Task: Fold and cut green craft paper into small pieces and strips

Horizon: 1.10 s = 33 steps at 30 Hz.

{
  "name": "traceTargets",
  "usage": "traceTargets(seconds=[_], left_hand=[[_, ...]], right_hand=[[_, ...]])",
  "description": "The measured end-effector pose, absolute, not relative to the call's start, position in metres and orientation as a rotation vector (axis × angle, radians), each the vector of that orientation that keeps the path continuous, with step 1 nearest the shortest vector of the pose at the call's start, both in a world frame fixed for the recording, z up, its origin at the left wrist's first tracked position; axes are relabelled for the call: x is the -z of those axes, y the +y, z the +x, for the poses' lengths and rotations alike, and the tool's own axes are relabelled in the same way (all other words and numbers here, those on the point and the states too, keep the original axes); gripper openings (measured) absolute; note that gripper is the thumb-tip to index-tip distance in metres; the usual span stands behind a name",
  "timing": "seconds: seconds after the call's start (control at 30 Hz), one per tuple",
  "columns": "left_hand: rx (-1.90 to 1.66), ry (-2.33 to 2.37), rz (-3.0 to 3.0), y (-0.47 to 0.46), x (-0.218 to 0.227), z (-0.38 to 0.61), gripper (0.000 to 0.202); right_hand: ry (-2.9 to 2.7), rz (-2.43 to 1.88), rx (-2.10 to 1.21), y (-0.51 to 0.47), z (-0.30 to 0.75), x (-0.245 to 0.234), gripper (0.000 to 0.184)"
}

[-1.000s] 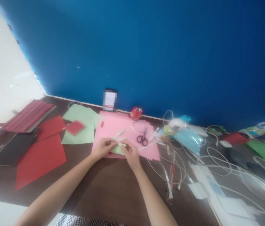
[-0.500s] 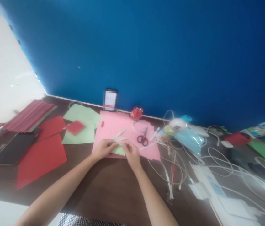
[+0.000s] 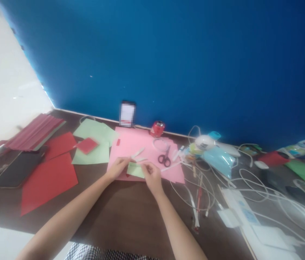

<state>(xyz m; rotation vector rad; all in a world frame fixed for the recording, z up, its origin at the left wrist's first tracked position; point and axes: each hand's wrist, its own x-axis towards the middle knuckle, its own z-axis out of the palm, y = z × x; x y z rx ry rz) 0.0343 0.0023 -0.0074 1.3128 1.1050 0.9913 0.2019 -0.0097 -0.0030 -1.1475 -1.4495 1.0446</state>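
Note:
My left hand (image 3: 117,168) and my right hand (image 3: 151,173) meet over the near edge of a pink paper sheet (image 3: 144,146). Between them lies a small light green paper piece (image 3: 136,169); both hands pinch it, the left at its left end, the right at its upper right edge. Thin white paper strips (image 3: 138,153) lie on the pink sheet just beyond my fingers. Black-and-red scissors (image 3: 164,157) rest on the same sheet to the right.
Red sheets (image 3: 48,180), green sheets (image 3: 94,142) with a small red square (image 3: 86,145), a dark phone (image 3: 17,169) and a maroon folder (image 3: 34,131) lie left. A red tape roll (image 3: 157,128) stands at the blue wall. White cables (image 3: 249,191), chargers and bottles crowd the right.
My hands have shifted slightly apart, so more of the green piece shows between them. The camera view moved a little.

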Motion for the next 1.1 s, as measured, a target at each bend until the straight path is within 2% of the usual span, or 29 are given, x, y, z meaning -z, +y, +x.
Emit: traceTargets(seconds=[0.13, 0.37, 0.57, 0.77, 1.1], left_hand=[[-0.956, 1.167, 1.510, 0.0026, 0.0071, 0.0356, 0.034], [-0.952, 1.163, 1.494, 0.0007, 0.0048, 0.0347, 0.037], [-0.995, 1.084, 1.352, 0.0009, 0.0031, 0.0337, 0.049], [-0.963, 1.093, 1.386, 0.0017, 0.0075, 0.0310, 0.037], [-1.010, 1.089, 1.415, 0.0016, 0.0034, 0.0311, 0.034]], right_hand=[[-1.490, -1.148, -1.074, -0.0110, 0.2014, 0.0017, 0.018], [-1.454, -1.153, -1.071, -0.0086, 0.2029, 0.0021, 0.021], [-1.434, -1.201, -0.978, -0.0081, 0.2036, 0.0009, 0.021], [-1.384, -1.206, -0.977, -0.0073, 0.2065, 0.0026, 0.021], [-1.447, -1.161, -0.952, -0.0099, 0.2021, 0.0017, 0.020]])
